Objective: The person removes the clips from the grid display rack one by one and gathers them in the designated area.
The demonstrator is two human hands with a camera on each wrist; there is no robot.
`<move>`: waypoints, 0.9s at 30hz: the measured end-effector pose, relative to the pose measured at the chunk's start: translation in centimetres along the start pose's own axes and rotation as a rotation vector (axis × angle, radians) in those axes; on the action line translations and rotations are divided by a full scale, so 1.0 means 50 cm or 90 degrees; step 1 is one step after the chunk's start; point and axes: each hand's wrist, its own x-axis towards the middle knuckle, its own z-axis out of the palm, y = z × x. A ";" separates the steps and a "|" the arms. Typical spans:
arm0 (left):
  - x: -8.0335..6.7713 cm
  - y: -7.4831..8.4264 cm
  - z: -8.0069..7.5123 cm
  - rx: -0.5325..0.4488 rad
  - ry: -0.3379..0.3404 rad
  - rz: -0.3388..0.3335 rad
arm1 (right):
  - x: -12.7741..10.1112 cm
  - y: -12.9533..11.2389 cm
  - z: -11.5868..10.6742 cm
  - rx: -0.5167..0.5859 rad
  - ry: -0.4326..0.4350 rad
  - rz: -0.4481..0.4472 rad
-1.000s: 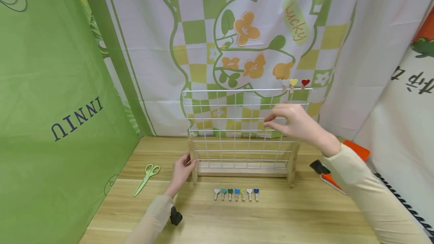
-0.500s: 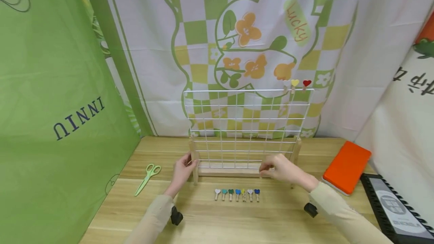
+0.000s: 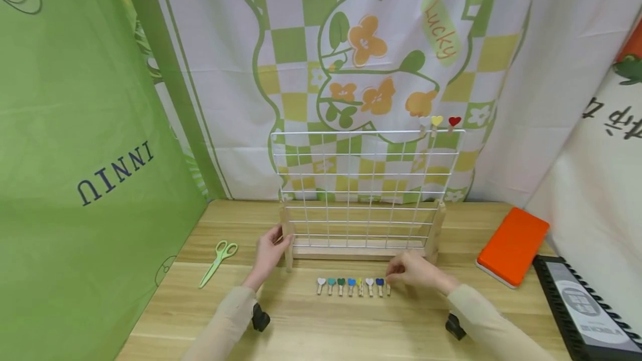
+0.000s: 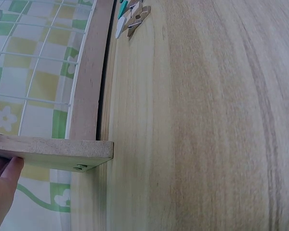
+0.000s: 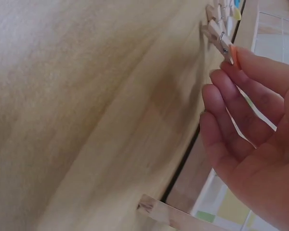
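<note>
My right hand (image 3: pixel 416 269) pinches a small wooden clothespin (image 5: pixel 220 41) with an orange top, low over the table at the right end of a row of heart-topped clothespins. Beside it stands the one with a dark blue heart (image 3: pixel 379 283); the others carry white, teal, green, blue and yellow tops. My left hand (image 3: pixel 267 252) holds the left wooden upright (image 4: pixel 53 151) of a rack, thumb on one face and fingers around the other. The rack's white wire grid (image 3: pixel 321 133) rises behind the row, with a white, a yellow and a red heart clothespin (image 3: pixel 454 122) on its top wire.
Green scissors (image 3: pixel 218 263) lie left of the rack. To the right are an orange-red case (image 3: pixel 514 247) and a black spiral-bound book (image 3: pixel 577 305). A patterned curtain (image 3: pixel 288 43) hangs close behind the table, and green cloth (image 3: pixel 100 127) borders the left side.
My right hand has come down from in front of the grid to the right end of the clothespin row, pinching the orange-topped clothespin. My left hand stays on the upright.
</note>
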 end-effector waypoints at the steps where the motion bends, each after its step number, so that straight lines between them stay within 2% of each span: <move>1: 0.000 0.000 0.000 0.002 0.001 -0.001 | 0.000 0.002 0.001 0.003 -0.003 0.003; 6: 0.001 0.000 0.001 0.003 0.002 0.001 | 0.003 0.010 0.007 0.022 -0.016 0.017; 13: 0.000 0.000 0.000 0.004 0.005 0.005 | 0.005 0.012 0.010 0.020 -0.016 -0.014; 27: 0.001 -0.001 0.001 0.004 0.005 0.000 | 0.001 0.017 0.010 0.028 -0.021 -0.010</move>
